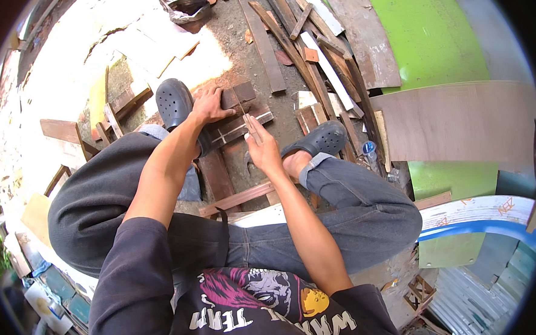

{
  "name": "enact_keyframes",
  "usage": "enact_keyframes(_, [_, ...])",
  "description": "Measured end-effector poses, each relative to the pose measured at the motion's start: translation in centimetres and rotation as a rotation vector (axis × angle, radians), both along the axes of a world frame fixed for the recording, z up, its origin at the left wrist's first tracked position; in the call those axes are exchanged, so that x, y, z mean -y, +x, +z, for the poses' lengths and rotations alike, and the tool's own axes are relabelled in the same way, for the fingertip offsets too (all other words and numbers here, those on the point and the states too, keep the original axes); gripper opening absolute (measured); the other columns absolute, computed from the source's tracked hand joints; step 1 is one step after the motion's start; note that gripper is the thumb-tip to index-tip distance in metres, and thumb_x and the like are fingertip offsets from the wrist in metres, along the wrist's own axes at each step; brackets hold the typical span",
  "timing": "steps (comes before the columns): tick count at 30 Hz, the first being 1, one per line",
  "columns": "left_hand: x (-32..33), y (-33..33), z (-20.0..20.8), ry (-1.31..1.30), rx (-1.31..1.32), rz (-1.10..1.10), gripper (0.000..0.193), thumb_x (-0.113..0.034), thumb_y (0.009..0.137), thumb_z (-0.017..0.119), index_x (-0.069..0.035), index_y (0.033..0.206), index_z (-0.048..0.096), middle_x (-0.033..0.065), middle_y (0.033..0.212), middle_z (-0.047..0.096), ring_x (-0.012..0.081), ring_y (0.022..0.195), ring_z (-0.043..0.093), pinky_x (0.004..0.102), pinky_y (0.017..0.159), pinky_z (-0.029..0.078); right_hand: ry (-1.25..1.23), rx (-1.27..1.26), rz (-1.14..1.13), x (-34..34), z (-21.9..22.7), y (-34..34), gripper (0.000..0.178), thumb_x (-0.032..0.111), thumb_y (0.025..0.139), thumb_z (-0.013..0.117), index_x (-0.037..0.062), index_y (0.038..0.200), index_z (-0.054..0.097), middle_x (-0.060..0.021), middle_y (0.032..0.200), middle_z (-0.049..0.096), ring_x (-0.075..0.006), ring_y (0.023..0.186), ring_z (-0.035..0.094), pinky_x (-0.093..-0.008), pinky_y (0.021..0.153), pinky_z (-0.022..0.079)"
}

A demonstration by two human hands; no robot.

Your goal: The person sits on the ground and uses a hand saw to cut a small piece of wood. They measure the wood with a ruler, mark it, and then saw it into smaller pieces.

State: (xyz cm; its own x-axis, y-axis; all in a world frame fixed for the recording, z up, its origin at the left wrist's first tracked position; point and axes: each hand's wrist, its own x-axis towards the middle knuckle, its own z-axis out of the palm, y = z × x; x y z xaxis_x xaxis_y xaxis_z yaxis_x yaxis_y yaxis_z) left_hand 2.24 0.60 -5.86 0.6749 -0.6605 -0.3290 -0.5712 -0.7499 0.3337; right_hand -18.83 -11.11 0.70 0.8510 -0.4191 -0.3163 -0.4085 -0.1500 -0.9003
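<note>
My left hand (209, 105) bears down at the left end of a short dark wooden block (239, 95), with the thumb against its near side. Pinched in my right hand (262, 145) is a thin, narrow blade-like strip (240, 103), whose far part slants across the block; its exact kind is hard to make out. Below the block lies a brown wooden piece with a pale line along it (241, 127). A longer reddish-brown board (216, 175) runs from there toward me. My feet, in dark perforated clogs (175, 104), flank the work.
Long wooden offcuts (286, 42) are heaped ahead to the right, beside green sheets (424, 26) and a brown panel (459, 121). Scrap boards (66, 138) lie at the left. A black plastic bag (185, 7) rests at the far side. A clear plastic cup (369, 149) stands right of my foot.
</note>
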Motion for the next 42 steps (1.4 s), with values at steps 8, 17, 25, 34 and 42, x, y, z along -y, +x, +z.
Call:
enact_keyframes(8, [-0.2, -1.7, 2.1, 0.071, 0.043, 0.031, 0.088, -0.044, 0.069, 0.089, -0.003, 0.135, 0.047, 0.0215, 0.130, 0.059, 0.0394, 0.127, 0.054, 0.0527, 0.105, 0.044, -0.128, -0.440, 0.084, -0.5, -2.8, -3.7, 0.083, 0.019, 0.091, 0.063, 0.0052, 0.160, 0.020, -0.0373, 0.130, 0.057, -0.0488, 0.122, 0.057, -0.0465, 0.105, 0.044])
enact_keyframes(17, [-1.2, -5.5, -0.8, -0.167, 0.231, 0.086, 0.069, -0.022, 0.069, 0.086, -0.007, 0.126, 0.050, 0.0139, 0.117, 0.056, 0.0310, 0.114, 0.055, 0.0437, 0.092, 0.045, -0.224, -0.576, 0.163, 0.4, -7.7, -7.6, 0.077, 0.013, 0.084, 0.058, 0.0020, 0.155, 0.030, -0.0341, 0.134, 0.058, -0.0436, 0.128, 0.056, -0.0428, 0.107, 0.044])
enact_keyframes(25, [-1.7, -5.7, -1.4, -0.224, 0.237, 0.110, 0.066, -0.023, 0.067, 0.085, -0.007, 0.122, 0.053, 0.0124, 0.114, 0.057, 0.0295, 0.112, 0.056, 0.0433, 0.091, 0.046, -0.211, -0.528, 0.195, 1.2, -6.3, -6.9, 0.067, 0.014, 0.089, 0.057, 0.0046, 0.152, 0.039, -0.0309, 0.132, 0.061, -0.0406, 0.127, 0.058, -0.0408, 0.107, 0.044])
enact_keyframes(34, [-3.1, 0.2, -1.1, -0.177, 0.246, -0.027, 0.079, -0.037, 0.064, 0.090, -0.002, 0.125, 0.053, 0.0146, 0.123, 0.056, 0.0316, 0.121, 0.054, 0.0446, 0.102, 0.044, -0.207, -0.156, 0.229, 0.1, 1.7, -0.5, 0.061, 0.012, 0.096, 0.057, 0.0034, 0.153, 0.039, -0.0266, 0.140, 0.058, -0.0388, 0.130, 0.056, -0.0394, 0.109, 0.042])
enact_keyframes(42, [-2.2, 2.1, -1.8, -0.157, 0.134, 0.042, 0.058, -0.051, 0.085, 0.065, -0.002, 0.115, 0.060, 0.0148, 0.114, 0.062, 0.0313, 0.114, 0.058, 0.0470, 0.096, 0.045, -0.147, -0.034, 0.101, -1.0, 3.3, 3.4, 0.048, 0.013, 0.098, 0.056, -0.0006, 0.144, 0.052, -0.0244, 0.135, 0.063, -0.0343, 0.127, 0.061, -0.0374, 0.105, 0.046])
